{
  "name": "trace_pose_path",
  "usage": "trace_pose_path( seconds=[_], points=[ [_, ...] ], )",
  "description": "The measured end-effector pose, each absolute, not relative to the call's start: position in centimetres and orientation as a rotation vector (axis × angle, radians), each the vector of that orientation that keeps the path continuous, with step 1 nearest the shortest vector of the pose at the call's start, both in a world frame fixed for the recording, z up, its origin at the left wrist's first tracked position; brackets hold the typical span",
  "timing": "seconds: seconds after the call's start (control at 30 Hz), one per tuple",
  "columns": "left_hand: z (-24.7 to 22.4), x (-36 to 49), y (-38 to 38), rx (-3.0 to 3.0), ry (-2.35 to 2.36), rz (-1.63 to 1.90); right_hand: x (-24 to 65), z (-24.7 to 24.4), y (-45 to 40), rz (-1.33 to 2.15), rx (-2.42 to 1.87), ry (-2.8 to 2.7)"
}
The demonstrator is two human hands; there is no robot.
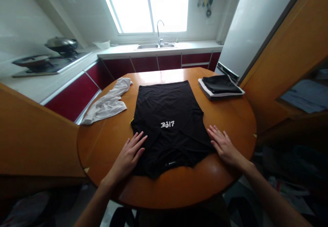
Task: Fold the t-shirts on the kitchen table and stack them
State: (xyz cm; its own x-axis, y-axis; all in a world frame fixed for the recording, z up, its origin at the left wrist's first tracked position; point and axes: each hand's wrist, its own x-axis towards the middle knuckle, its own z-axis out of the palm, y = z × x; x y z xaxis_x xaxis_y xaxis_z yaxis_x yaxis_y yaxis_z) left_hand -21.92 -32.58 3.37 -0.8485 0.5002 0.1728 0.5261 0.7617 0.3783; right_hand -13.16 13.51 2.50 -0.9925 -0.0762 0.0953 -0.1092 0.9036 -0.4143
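Observation:
A black T-shirt (169,100) lies spread on the round wooden table (107,145), its collar toward me and its hem toward the window. White lettering on its front reads "LIFE", upside down from here. My left hand (131,152) rests flat at the shirt's left side near the sleeve, fingers stretched out and partly on the cloth. On the other side my right hand (223,144) lies with fingers spread, touching the table and the right sleeve edge. Neither hand grips the cloth.
A crumpled white garment (110,102) lies at the table's left edge. Folded clothes (220,85), black on top, are stacked at the back right. Beyond are a sink (148,46), a stove with pans (61,46) and a tall white fridge (246,29).

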Motion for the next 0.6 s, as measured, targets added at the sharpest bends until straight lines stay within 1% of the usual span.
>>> trace_pose_path(
  seconds=[0.1,0.17,0.33,0.43,0.5,0.6],
  points=[
    [4.2,-22.4,-32.9,-0.771,-2.827,-0.822,-13.6,3.3,13.6,0.749,0.044,-2.888],
    [4.6,-23.0,-32.6,-0.732,-2.796,-0.822,-14.1,3.7,12.7,0.740,0.061,-2.849],
    [3.5,-23.7,-31.5,-0.786,-2.918,-0.486,-13.9,2.8,9.8,0.504,0.380,-2.977],
    [3.0,-23.5,-31.5,-0.805,-2.963,-0.410,-13.6,2.1,9.8,0.428,0.462,-3.021],
    [3.5,-23.6,-31.8,-0.788,-2.953,-0.461,-14.0,2.5,10.7,0.470,0.452,-3.023],
    [5.0,-24.4,-32.2,-0.728,-2.892,-0.568,-16.0,4.6,12.4,0.629,0.289,-2.936]
  ],
)
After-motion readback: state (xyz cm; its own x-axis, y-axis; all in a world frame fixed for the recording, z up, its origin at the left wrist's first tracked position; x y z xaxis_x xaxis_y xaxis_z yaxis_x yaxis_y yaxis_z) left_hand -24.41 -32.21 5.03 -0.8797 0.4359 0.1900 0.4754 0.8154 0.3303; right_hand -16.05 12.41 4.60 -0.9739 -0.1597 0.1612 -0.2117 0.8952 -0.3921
